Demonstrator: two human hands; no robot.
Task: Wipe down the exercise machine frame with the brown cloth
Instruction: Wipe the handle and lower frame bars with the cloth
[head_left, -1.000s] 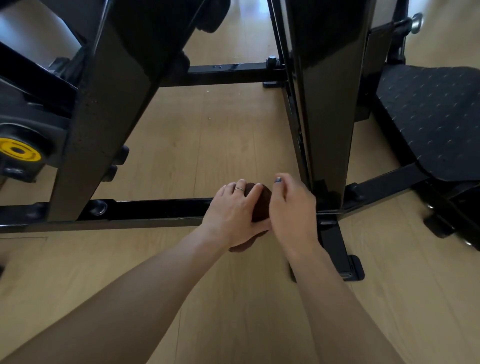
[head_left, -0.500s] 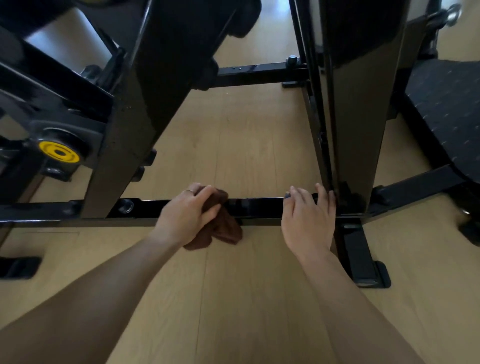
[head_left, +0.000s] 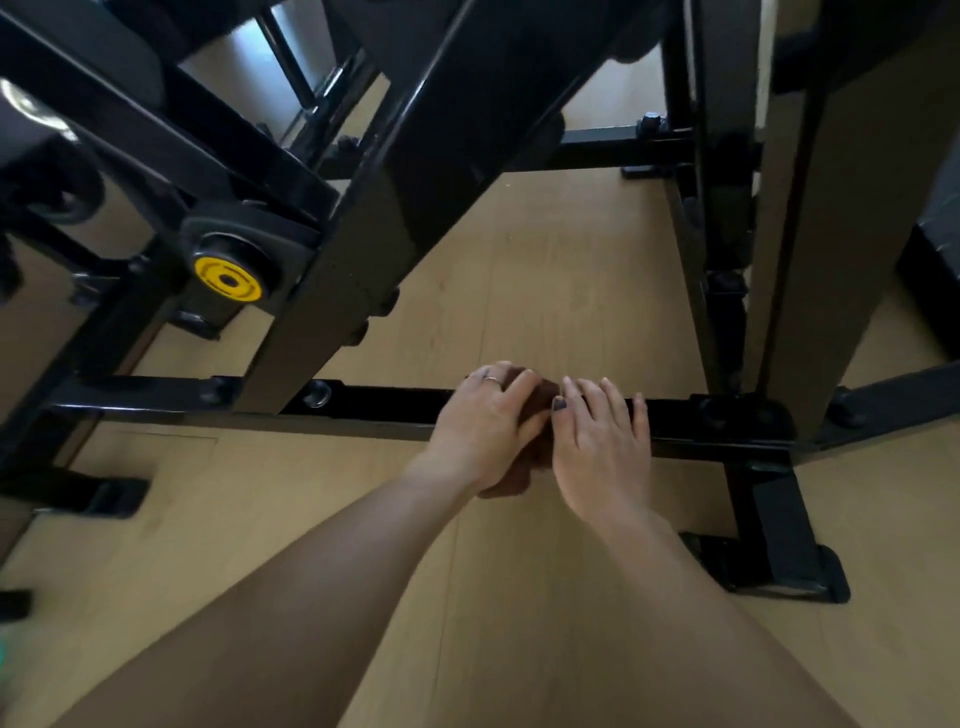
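Observation:
The black exercise machine frame has a low horizontal bar (head_left: 384, 405) running across the wooden floor. My left hand (head_left: 485, 421) grips the brown cloth (head_left: 540, 402) and holds it against this bar near its middle. Most of the cloth is hidden under that hand; a dark fold shows between my two hands and below the palm. My right hand (head_left: 602, 436) rests on the bar just to the right, fingers straight over its top, its thumb touching the cloth.
A thick slanted black upright (head_left: 363, 249) rises at left with a yellow disc (head_left: 227, 279) beside it. A vertical post (head_left: 727, 208) stands at right, with a floor foot (head_left: 779, 545) below it. A rear crossbar (head_left: 613, 143) lies beyond, with light wooden floor (head_left: 545, 291) between.
My left hand has slid the cloth rightward along the bar, back next to my right hand, which stays on the bar. The view has shifted to the left.

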